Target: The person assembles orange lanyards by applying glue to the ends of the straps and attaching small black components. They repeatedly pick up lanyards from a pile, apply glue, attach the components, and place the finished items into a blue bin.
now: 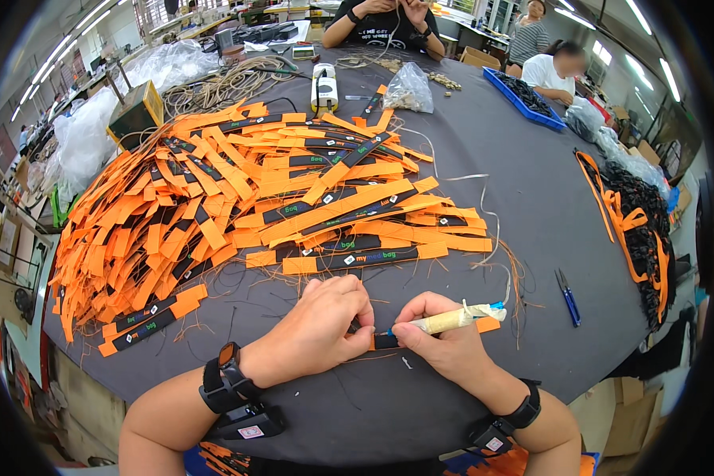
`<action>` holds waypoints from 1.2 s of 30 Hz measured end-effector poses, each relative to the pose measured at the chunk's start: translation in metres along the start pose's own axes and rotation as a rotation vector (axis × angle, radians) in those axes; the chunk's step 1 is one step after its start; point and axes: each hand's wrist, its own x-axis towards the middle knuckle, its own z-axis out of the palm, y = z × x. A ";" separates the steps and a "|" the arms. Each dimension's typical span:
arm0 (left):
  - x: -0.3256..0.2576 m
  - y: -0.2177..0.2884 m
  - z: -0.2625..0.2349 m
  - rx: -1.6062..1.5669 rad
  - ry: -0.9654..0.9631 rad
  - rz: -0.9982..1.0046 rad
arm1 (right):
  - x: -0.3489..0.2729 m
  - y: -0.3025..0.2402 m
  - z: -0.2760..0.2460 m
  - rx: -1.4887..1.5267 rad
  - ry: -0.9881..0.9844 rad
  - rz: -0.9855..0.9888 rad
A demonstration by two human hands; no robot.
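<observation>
My left hand [313,325] is closed, thumb and fingers pinching one end of an orange-and-black webbing strap [385,342] low over the table. In my right hand [452,345] is a pen-like tool [448,320] wrapped in cream tape, with a blue end and a thin pale cord. Its tip points left at the strap, close to my left fingertips; whether it touches is hidden. The strap's other orange end [488,324] shows beyond my right hand. Just past my hands lies a large heap of similar straps [333,214] with loose orange and black threads.
Blue-handled tweezers or snips [568,300] lie to the right. Black and orange straps [635,230] are piled at the right edge. Farther back stand a white-and-yellow device [324,89], a clear plastic bag [408,89] and a blue tray [523,99]. Other people sit across the table.
</observation>
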 end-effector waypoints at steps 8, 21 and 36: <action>0.000 -0.002 0.002 -0.016 0.023 0.011 | 0.000 0.000 0.000 -0.018 0.009 -0.003; -0.002 -0.008 -0.020 0.373 0.456 -0.084 | 0.003 -0.005 -0.005 0.404 0.134 0.079; 0.029 0.038 0.024 0.431 -0.119 0.099 | 0.010 -0.022 -0.111 0.935 0.599 -0.160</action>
